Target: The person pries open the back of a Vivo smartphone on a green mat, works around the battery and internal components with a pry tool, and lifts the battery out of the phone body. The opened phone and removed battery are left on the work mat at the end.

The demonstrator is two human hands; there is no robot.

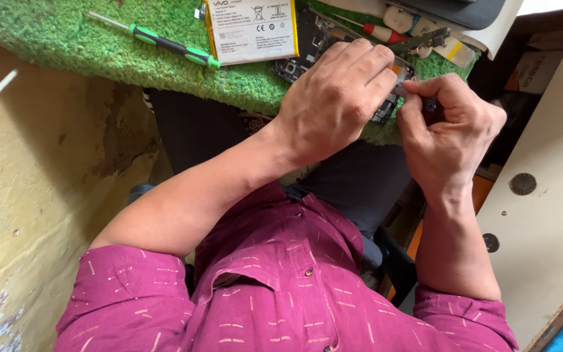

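Note:
An opened phone (307,39) with its inner parts showing lies on a green fuzzy mat (66,32). My left hand (333,98) lies over the phone's near end, fingers curled down on it and holding it in place. My right hand (447,133) is pinched on a small dark tool (429,104) whose tip meets the phone's edge right beside my left fingertips. The spot where the tool touches is mostly hidden by my fingers.
A white battery with a yellow edge (252,29) rests on the phone's far part. A green-handled screwdriver (164,44) lies on the mat to the left, a red-and-white one (386,32) at the back. A yellow wall (34,195) stands left, a pale panel (542,215) right.

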